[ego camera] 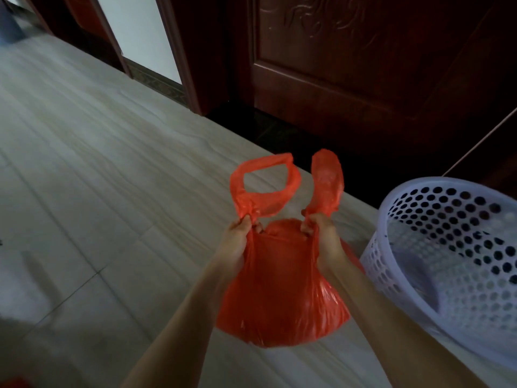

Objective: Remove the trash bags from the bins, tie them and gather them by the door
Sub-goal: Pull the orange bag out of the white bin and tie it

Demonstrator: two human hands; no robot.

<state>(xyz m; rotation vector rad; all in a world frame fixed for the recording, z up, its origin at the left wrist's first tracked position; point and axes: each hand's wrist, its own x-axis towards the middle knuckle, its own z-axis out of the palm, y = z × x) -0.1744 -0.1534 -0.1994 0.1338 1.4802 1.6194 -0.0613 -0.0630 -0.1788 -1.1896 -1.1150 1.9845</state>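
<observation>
A filled red plastic trash bag (282, 289) hangs above the pale tiled floor, held between both hands. My left hand (237, 239) pinches the base of the bag's left handle loop, which stands up above the fingers. My right hand (321, 236) grips the base of the right handle, which also sticks upward. The bag's neck is gathered between the two hands. A white perforated bin (453, 261) stands just right of the bag, with no bag in it.
A dark carved wooden door (349, 65) stands straight ahead, with a dark threshold strip below it. A doorway with a dark frame (179, 51) opens at the upper left. A grey object (11, 23) sits at the far top left. Something red (14, 383) shows at the bottom left corner.
</observation>
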